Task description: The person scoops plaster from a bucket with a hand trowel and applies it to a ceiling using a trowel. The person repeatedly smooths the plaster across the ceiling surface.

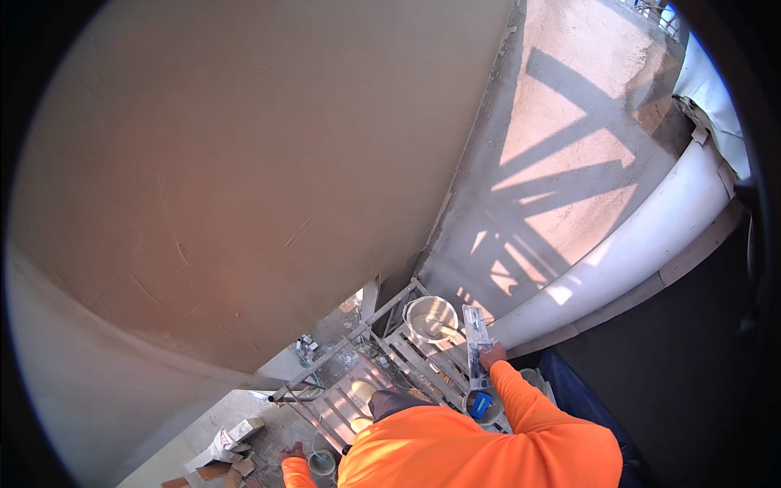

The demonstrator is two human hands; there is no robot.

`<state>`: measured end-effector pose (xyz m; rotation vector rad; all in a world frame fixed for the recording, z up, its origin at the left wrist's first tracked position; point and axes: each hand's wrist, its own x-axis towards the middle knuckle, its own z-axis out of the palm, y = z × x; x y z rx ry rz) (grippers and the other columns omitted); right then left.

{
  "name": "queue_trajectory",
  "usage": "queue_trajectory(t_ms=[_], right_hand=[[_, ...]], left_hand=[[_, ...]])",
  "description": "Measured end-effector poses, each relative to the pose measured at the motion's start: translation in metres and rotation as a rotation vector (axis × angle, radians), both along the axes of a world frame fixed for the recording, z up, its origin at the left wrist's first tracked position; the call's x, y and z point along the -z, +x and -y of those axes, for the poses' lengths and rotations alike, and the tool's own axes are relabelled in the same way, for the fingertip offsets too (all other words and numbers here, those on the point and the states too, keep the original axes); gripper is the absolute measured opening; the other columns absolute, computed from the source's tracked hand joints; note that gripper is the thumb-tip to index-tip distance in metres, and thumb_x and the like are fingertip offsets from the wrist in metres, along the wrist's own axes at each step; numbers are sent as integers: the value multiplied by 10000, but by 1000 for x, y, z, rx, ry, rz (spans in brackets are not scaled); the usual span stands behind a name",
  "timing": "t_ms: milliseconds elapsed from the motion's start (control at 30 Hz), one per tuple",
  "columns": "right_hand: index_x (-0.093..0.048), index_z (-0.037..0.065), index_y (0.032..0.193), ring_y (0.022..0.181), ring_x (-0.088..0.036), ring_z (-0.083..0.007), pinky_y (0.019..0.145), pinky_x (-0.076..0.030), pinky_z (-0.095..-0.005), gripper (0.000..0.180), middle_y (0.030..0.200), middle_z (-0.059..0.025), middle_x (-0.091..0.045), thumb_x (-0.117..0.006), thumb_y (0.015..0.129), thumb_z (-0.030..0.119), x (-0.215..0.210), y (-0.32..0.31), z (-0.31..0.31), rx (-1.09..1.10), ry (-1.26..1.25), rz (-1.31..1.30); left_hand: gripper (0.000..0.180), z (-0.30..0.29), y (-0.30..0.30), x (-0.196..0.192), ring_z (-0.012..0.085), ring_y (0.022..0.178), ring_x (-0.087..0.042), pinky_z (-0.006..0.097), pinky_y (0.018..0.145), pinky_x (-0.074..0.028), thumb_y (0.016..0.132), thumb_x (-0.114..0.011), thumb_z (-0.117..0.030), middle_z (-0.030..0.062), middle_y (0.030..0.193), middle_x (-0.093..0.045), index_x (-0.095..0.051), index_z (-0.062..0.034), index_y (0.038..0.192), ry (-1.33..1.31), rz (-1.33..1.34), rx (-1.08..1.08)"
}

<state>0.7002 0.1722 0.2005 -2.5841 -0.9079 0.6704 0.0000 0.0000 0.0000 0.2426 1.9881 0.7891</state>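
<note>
My right hand (pixel 492 355), at the end of an orange sleeve, is closed around a plastering trowel (pixel 476 337). The trowel's long flat blade is smeared with pale plaster. Just left of the blade stands a white bucket (pixel 431 318) with pale mix inside and a tool lying across it. Below the trowel is another bucket (pixel 490 415) with a blue object (pixel 482 404) in it. My left hand (pixel 294 452) hangs low on the left with its fingers apart and nothing visible in it. Beside it is a small bucket (pixel 322 463).
Wooden scaffold planks (pixel 423 363) and a rail (pixel 325 358) are around my feet. A large smooth plastered surface (pixel 244 163) fills the left. Shadows cross the wall (pixel 569 163) above a white curved ledge (pixel 626 244). Rubble and blocks (pixel 244 431) lie below.
</note>
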Motion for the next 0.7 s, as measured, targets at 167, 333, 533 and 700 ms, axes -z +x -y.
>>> queue_trajectory(t_ms=[167, 333, 533, 700], right_hand=[[-603, 55, 1217, 710, -681, -230, 585, -590, -402, 259, 1002, -116, -705, -578, 1007, 203, -51, -49, -53, 297, 422, -1028], [-617, 100, 1239, 943, -733, -228, 778, -621, -401, 294, 1106, -87, -728, -539, 1055, 316, -112, -144, -75, 121, 389, -1444], [-644, 116, 1201, 906, -708, -217, 796, -593, -373, 288, 1060, -67, -714, -560, 1043, 342, -85, -211, -56, -119, 44, -1597], [-670, 127, 1145, 734, -634, -182, 679, -551, -363, 244, 944, -43, -682, -594, 1023, 324, -27, -199, -47, -52, -390, -1846]], left_hand=[[293, -63, 68, -35, 184, 618, -665, 357, 483, -503, 962, -741, -303, 86, 806, -709, -617, -38, 957, 157, 86, 221], [292, -90, 151, -122, 138, 615, -523, 268, 520, -440, 1002, -705, -351, 29, 810, -601, -591, -102, 902, 242, 608, 427], [397, -120, 240, -259, 268, 899, -747, 391, 708, -639, 1010, -677, -371, 166, 1076, -745, -654, -13, 1180, 341, 1054, 316], [593, -148, 301, -289, 300, 1009, -721, 434, 813, -611, 1014, -603, -509, 187, 1176, -720, -596, -13, 1339, 295, 1445, 168]])
